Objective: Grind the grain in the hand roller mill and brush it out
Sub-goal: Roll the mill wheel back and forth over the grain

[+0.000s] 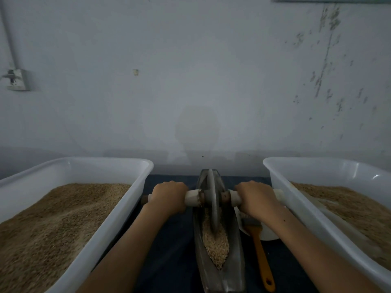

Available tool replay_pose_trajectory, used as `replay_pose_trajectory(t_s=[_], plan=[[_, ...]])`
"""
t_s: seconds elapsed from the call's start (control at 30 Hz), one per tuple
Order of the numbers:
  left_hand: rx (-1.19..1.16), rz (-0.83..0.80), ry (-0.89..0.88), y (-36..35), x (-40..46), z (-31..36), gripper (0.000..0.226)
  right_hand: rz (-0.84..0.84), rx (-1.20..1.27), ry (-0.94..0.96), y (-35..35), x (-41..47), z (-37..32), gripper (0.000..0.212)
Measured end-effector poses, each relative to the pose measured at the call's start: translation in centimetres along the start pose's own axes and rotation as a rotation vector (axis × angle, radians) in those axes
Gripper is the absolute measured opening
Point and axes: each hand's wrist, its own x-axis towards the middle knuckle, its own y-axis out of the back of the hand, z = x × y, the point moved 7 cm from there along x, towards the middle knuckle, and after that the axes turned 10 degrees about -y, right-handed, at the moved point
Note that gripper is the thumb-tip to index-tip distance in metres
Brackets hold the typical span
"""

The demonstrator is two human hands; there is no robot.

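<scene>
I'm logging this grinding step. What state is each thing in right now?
Left hand: grips left handle.
Right hand: grips right handle.
Wheel: upright in trough.
Trough: holds grain.
Brush: lying unused beside trough.
Left tub: grain-filled.
Right tub: grain-filled.

A trough mill (220, 271) lies at the middle of the table (169, 261), running from the near edge toward the wall (190, 81) behind. Its wheel (212, 199) stands in the trough, with grain (215, 248) in the near part. The left hand (168, 197) grips the axle left of the wheel, the right hand (256, 199) right of it. A tub (131, 206) of grain sits at the left edge, another tub (296, 210) at the right edge. A brush (261, 252) lies between mill and right tub.
</scene>
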Motion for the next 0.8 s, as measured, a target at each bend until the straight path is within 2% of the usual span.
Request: replay_pose_trajectory(t_s=[0.1, 0.2, 0.37, 0.53, 0.6, 0.7, 0.8], plan=[[-0.105, -0.172, -0.024, -0.9, -0.2, -0.2, 0.044, -0.154, -0.052, 0.031, -0.2, -0.2, -0.1, 0.009], [-0.164, -0.252, -0.037, -1.3, -0.3, -0.3, 0.048, -0.244, -0.066, 0.052, -0.4, -0.3, -0.2, 0.011], [-0.093, -0.146, -0.014, -0.7, -0.2, -0.1, 0.043, -0.168, -0.025, 0.008, -0.5, 0.0, 0.0, 0.011], [-0.011, 0.062, 0.030, 0.1, -0.1, 0.0, 0.029, 0.157, 0.028, 0.015, -0.1, 0.0, -0.2, 0.010], [-0.009, 0.111, 0.042, 0.3, -0.1, 0.0, 0.024, 0.215, 0.050, 0.005, -0.1, -0.2, -0.2, 0.010], [-0.004, 0.099, 0.016, 0.3, 0.0, 0.0, 0.026, 0.158, 0.046, 0.000, 0.0, -0.2, 0.0, 0.010], [-0.014, -0.006, -0.017, -0.2, 0.1, -0.2, 0.035, 0.011, -0.003, -0.001, 0.2, -0.1, 0.0, 0.013]])
